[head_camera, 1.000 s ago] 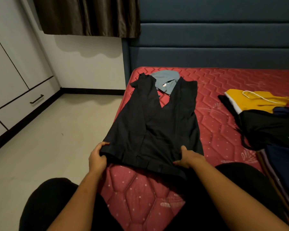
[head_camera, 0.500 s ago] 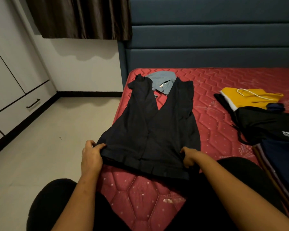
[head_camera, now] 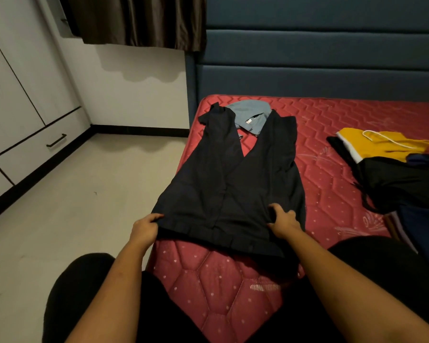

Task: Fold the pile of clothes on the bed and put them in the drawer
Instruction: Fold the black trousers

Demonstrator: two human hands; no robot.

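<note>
— Where are the trousers [head_camera: 228,184]?
— Flat on the bed [head_camera: 337,125], left edge, waistband nearest you. Your left hand [head_camera: 144,229] pinches its left corner; your right hand [head_camera: 282,220] bunches cloth near the right.
— How will they handle?
— Soft, light, floppy (they'd likely sag mid-span). Take both waistband corners.
</note>
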